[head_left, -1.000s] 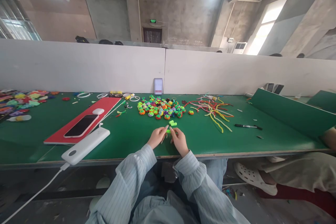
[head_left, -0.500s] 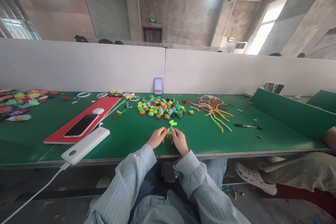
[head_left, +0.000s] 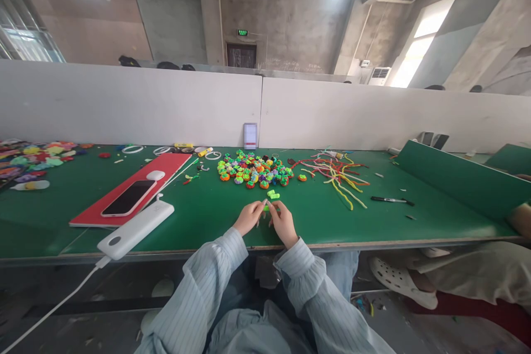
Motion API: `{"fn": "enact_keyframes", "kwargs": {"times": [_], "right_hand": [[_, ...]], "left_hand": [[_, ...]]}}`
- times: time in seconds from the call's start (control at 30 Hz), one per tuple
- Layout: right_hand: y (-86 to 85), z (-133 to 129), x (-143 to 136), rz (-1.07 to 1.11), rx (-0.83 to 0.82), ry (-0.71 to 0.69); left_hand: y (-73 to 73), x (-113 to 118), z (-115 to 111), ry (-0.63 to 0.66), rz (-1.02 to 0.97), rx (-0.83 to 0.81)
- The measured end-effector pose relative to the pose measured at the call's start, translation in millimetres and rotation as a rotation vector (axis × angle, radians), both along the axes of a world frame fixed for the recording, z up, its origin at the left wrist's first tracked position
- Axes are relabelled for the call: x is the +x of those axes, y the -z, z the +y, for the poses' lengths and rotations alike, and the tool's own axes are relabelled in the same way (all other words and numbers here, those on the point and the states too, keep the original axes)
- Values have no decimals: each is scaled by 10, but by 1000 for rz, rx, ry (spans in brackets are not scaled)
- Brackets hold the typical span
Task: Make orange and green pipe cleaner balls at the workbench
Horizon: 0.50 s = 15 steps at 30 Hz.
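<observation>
Scanning outward from far left of the hands, I pick up a heap of colourful soft pieces (head_left: 45, 159) on the green table (head_left: 199, 227). Nearer the left hand, and slanting away from me, is a red folder (head_left: 93, 206) with a dark-screened phone (head_left: 129, 198) on it; a white power bank (head_left: 135, 232) lies beside the folder's near side.

The left hand (head_left: 248, 218) comes in with thumb and fingers drawn together, pinching one end of a small bright green piece (head_left: 266, 208). Beyond that hand, an upright phone (head_left: 250, 136) leans by the partition (head_left: 199, 102), and in front of it spreads a pile of small multicoloured pieces (head_left: 253, 170), straight ahead of both hands.

The held piece sits right between the two sets of fingertips, low over the near part of the table. As far as I can judge, its long axis runs sideways, from one hand to the other; the fingers hide much of it, so I can't be sure. Just past the fingertips lie loose green pieces (head_left: 274, 196), a touch toward the right, so I read the right hand as the nearer one.

The right hand (head_left: 284, 221) mirrors the left, fingertips closed on the held piece. Further right and forward, pipe cleaners (head_left: 346, 185) sprawl in a tangle, then a black marker (head_left: 390, 199), and below the table another person's pale shoe (head_left: 402, 283).
</observation>
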State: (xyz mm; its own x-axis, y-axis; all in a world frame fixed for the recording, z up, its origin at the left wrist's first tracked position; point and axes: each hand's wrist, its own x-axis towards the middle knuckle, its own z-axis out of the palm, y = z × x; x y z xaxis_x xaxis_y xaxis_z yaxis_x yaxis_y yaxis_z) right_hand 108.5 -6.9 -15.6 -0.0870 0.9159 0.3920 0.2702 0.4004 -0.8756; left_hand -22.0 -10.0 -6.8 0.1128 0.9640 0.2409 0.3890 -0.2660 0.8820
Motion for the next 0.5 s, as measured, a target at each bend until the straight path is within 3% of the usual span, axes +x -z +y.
{"fn": "enact_keyframes", "kwargs": {"times": [0.5], "right_hand": [[-61, -28, 17, -144, 53, 46]], "left_hand": [[-63, -9, -39, 29, 98, 28]]}}
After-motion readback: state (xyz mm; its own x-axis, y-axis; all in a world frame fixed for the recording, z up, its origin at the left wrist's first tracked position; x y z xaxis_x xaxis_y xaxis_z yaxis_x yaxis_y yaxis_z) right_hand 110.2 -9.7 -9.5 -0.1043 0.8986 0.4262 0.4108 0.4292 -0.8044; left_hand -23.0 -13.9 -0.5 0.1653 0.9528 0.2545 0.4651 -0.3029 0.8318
